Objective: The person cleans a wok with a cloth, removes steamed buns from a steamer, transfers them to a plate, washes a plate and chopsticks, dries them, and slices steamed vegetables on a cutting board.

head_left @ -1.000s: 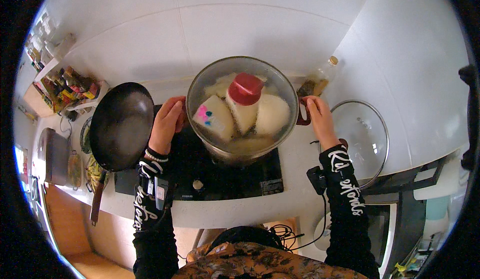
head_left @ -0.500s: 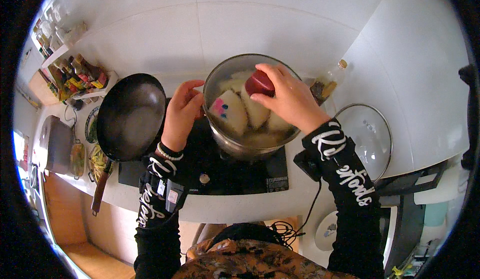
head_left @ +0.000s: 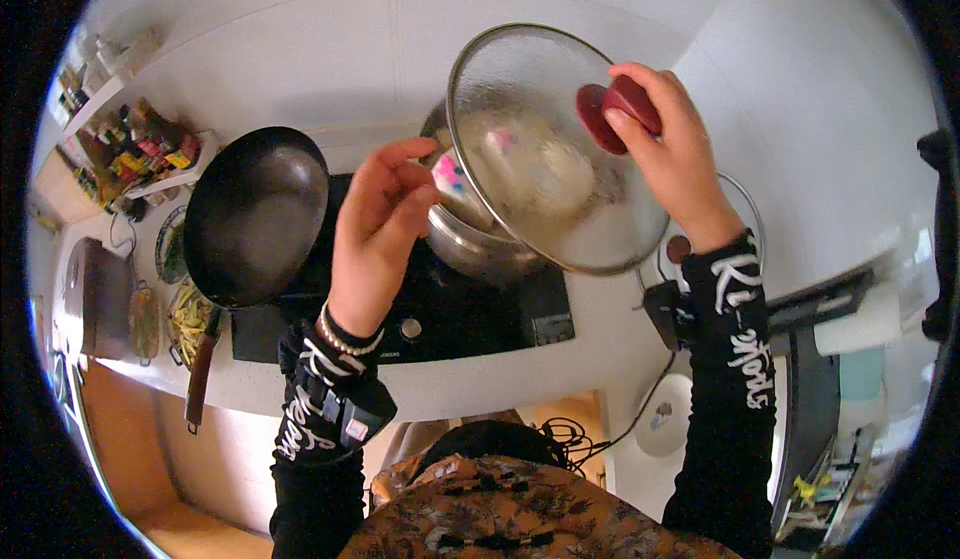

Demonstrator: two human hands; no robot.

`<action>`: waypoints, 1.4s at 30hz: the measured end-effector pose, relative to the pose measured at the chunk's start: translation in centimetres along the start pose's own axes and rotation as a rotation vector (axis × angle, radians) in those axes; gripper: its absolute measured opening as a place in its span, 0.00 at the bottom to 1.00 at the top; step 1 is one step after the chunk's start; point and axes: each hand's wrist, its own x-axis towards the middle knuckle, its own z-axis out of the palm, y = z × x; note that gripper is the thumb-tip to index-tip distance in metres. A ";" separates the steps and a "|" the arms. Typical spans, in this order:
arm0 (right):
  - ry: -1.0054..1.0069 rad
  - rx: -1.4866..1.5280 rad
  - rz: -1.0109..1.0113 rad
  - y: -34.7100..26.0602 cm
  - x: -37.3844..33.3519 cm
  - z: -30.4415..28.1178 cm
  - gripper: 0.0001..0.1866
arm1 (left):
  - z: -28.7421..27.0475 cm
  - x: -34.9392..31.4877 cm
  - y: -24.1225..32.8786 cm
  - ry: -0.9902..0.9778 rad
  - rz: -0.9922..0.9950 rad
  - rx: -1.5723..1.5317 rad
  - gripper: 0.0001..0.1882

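Right hand (head_left: 665, 149): closed on the red knob (head_left: 634, 104) of the glass lid (head_left: 540, 139), with the thumb on the near side and the fingers over the top. Left hand (head_left: 380, 234): half open, thumb set apart from the curled fingers, no object visible in the grip. Its fingertips are at the left side of the pot (head_left: 480, 247); whether they touch the pot or lid cannot be told.

The lid is tilted over the pot, misted, and exposes the left part of the pot mouth. The pot is at the far side of the black cooktop (head_left: 470, 329). Inside are pale food pieces (head_left: 448, 174); 1 piece at the left bears pink and blue marks. Another glass lid (head_left: 740, 217) is at the right, partly behind the right hand.

Markings: both black sleeves (head_left: 742, 344) carry white script lettering. The device (head_left: 352, 417) on the left forearm has 1 small pale label, too small to read. The cooktop shows 1 round dial (head_left: 410, 330) and small light print on its near edge. The bottles (head_left: 165, 149) on the far-left rack carry red and yellow labels. A black wok (head_left: 255, 219) is left of the cooktop, handle toward the near side.
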 end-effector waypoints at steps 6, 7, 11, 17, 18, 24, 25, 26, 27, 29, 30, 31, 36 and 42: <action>-0.050 -0.087 0.203 -5.6 -10.4 -5.8 0.18 | 0.2 -4.2 1.6 -0.174 0.086 -0.135 0.16; -0.072 -0.110 0.291 -6.4 -12.6 -6.3 0.18 | 0.3 -4.8 1.3 -0.223 0.054 -0.154 0.16; -0.112 -0.123 0.479 -6.2 -21.3 -5.3 0.21 | 3.1 -7.5 -2.2 -0.373 -0.149 -0.129 0.16; -0.094 -0.024 0.745 -4.4 -31.9 1.3 0.21 | 6.2 -12.5 -7.2 -0.563 -0.352 -0.051 0.15; -0.076 -0.036 0.723 -3.8 -32.9 2.2 0.21 | 6.7 -13.0 -8.2 -0.582 -0.372 0.000 0.15; -0.104 -0.078 0.820 0.6 -35.6 6.5 0.20 | 8.7 -14.7 -13.3 -0.681 -0.408 0.059 0.19; -0.115 -0.059 0.818 1.3 -35.7 6.7 0.20 | 8.9 -14.9 -13.8 -0.667 -0.370 0.055 0.18; -0.137 -0.039 0.814 1.8 -35.7 7.1 0.20 | 9.0 -15.1 -14.1 -0.639 -0.337 0.040 0.16; -0.112 -0.056 0.782 2.1 -35.9 7.2 0.19 | 9.2 -15.2 -14.4 -0.626 -0.370 0.062 0.16; -0.095 -0.079 0.723 2.8 -36.0 7.4 0.19 | 9.9 -15.2 -14.9 -0.594 -0.363 0.123 0.15; -0.103 -0.091 0.720 3.0 -36.0 7.5 0.19 | 10.1 -15.1 -15.1 -0.591 -0.326 0.170 0.15; -0.126 -0.086 0.703 3.2 -36.1 7.6 0.19 | 10.2 -14.9 -15.2 -0.600 -0.328 0.183 0.15; -0.229 -0.106 0.748 4.1 -35.4 7.8 0.20 | 11.4 -14.9 -16.2 -0.623 -0.398 0.165 0.15; -0.257 -0.033 0.731 4.8 -34.8 7.6 0.21 | 11.9 -15.2 -17.1 -0.537 -0.513 0.210 0.15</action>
